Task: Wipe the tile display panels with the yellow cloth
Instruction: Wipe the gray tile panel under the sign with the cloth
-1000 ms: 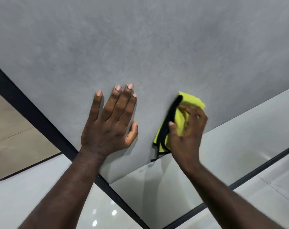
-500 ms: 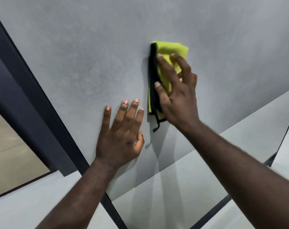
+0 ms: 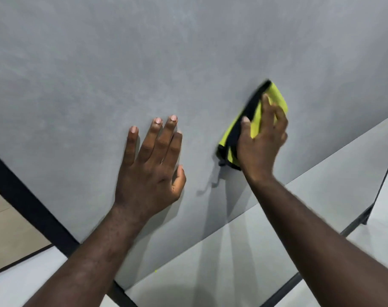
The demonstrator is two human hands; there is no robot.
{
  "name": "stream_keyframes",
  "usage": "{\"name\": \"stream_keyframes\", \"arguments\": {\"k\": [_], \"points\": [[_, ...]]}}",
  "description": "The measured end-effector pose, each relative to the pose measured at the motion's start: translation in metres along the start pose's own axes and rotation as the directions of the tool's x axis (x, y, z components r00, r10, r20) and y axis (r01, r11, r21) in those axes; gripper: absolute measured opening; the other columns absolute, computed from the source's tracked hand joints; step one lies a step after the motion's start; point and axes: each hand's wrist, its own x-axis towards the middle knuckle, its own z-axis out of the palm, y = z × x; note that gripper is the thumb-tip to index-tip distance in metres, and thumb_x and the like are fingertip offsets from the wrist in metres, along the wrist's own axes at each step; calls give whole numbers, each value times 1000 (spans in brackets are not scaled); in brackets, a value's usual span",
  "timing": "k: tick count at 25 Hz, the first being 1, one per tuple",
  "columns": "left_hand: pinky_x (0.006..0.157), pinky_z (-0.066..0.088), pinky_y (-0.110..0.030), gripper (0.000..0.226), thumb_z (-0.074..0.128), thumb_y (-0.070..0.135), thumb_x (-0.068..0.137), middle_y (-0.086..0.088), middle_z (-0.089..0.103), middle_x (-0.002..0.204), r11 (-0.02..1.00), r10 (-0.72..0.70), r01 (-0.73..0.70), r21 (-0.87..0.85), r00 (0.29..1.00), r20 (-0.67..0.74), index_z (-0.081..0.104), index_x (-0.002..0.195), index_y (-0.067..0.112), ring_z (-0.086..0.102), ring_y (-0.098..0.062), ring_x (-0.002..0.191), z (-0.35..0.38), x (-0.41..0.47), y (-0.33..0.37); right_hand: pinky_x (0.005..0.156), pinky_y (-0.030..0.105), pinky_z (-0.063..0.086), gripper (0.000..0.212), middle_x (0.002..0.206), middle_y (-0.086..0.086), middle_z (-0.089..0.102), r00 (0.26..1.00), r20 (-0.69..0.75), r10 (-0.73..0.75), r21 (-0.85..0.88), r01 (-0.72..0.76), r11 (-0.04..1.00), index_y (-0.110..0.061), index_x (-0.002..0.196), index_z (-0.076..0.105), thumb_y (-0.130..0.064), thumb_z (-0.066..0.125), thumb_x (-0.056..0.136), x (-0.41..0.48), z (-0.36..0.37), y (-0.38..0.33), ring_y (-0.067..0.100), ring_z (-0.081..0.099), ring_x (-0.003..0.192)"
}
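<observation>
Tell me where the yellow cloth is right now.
Head view, right of centre: the cloth is pressed against the grey panel under the right hand, just right of the left hand, which lies flat on the same panel.

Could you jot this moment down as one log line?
wiping | left hand flat on panel | right hand holds cloth on panel
</observation>
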Motion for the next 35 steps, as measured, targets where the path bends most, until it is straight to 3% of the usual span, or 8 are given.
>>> {"name": "stream_keyframes", "arguments": {"k": [6,9,12,18,22,27,31,35], "points": [[130,27,-61,69,58,32,100,-13,35,174,996,85,-85,-4,996,23,47,162,5,34,-34,161,30,2,49,120,29,25,58,160,-3,35,957,112,-267,101,257,961,-26,156,50,-25,70,101,-32,-2,18,18,34,154],[128,32,-60,70,59,30,99,-14,39,172,991,132,-133,8,990,55,46,163,4,37,-36,159,43,-7,78,126,33,23,56,164,11,33,996,-57,75,60,-71,996,-18,155,48,-32,66,103,-16,4,91,28,28,156],[126,34,-60,73,61,29,98,-16,41,170,985,157,-160,59,986,59,44,164,4,39,-36,158,50,-15,88,124,49,33,67,157,21,28,865,-7,501,126,-496,859,-17,159,42,-40,63,100,-84,-10,133,25,24,153],[127,33,-59,71,65,27,95,-15,47,166,989,125,-127,75,992,29,50,161,5,43,-35,155,52,-16,90,122,49,33,73,156,14,25,933,123,338,189,-356,915,-15,157,36,-26,74,96,-108,-3,135,26,24,151],[130,26,-57,70,64,27,97,-14,45,167,991,111,-114,65,993,48,49,161,5,38,-33,157,51,-18,91,129,37,13,81,164,21,25,658,157,737,21,-748,663,-8,165,24,-44,53,98,-135,-14,172,27,16,154],[128,30,-59,71,62,26,97,-16,44,168,987,131,-136,83,990,60,47,162,3,40,-36,156,51,-18,92,129,30,17,75,161,12,26,889,238,391,106,-424,900,-5,161,27,-25,62,99,-158,-10,137,19,18,153],[126,34,-61,68,62,27,97,-16,45,167,988,139,-141,56,990,35,51,159,3,43,-35,155,52,-18,92,124,43,30,69,167,11,19,587,131,799,7,-806,592,-20,167,22,-27,58,108,-126,-4,153,26,28,152],[127,34,-60,67,57,28,101,-15,41,170,987,143,-145,70,989,26,46,163,4,39,-34,157,54,-19,90,122,42,38,74,165,7,24,932,237,274,140,-312,940,-22,164,28,-22,67,101,-123,-23,124,16,23,156]]}}
